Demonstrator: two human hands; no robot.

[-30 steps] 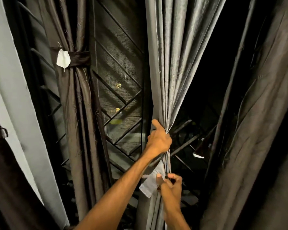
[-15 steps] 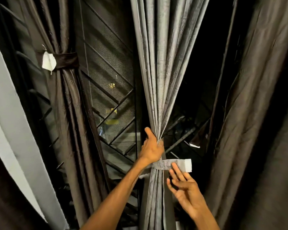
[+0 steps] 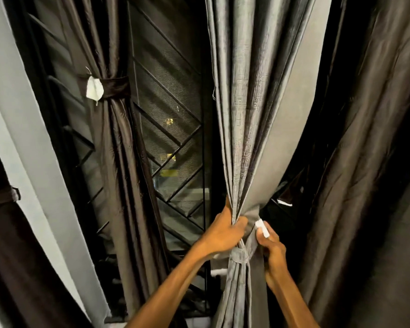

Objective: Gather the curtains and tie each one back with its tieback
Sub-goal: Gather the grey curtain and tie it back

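A grey curtain (image 3: pixel 253 110) hangs in the middle, bunched into folds at waist height. My left hand (image 3: pixel 223 233) grips the bunch from the left, thumb up along the folds. A grey tieback (image 3: pixel 240 254) wraps the bunch just below that hand. My right hand (image 3: pixel 271 245) is at the right side of the bunch and pinches the tieback's white end (image 3: pixel 262 227). A dark brown curtain (image 3: pixel 118 143) at the left is gathered by a dark tieback (image 3: pixel 115 87) with a white tag (image 3: pixel 94 87).
A window grille with mesh (image 3: pixel 173 129) fills the gap between the two curtains. A loose dark brown curtain (image 3: pixel 365 162) hangs at the right. A pale wall strip (image 3: pixel 17 119) and another dark curtain with a band (image 3: pixel 3 197) stand at the far left.
My right hand was open below the tieback's white end; it has risen and now pinches that end against the bunch. The grey curtain's right edge has billowed out. My left hand kept its grip.
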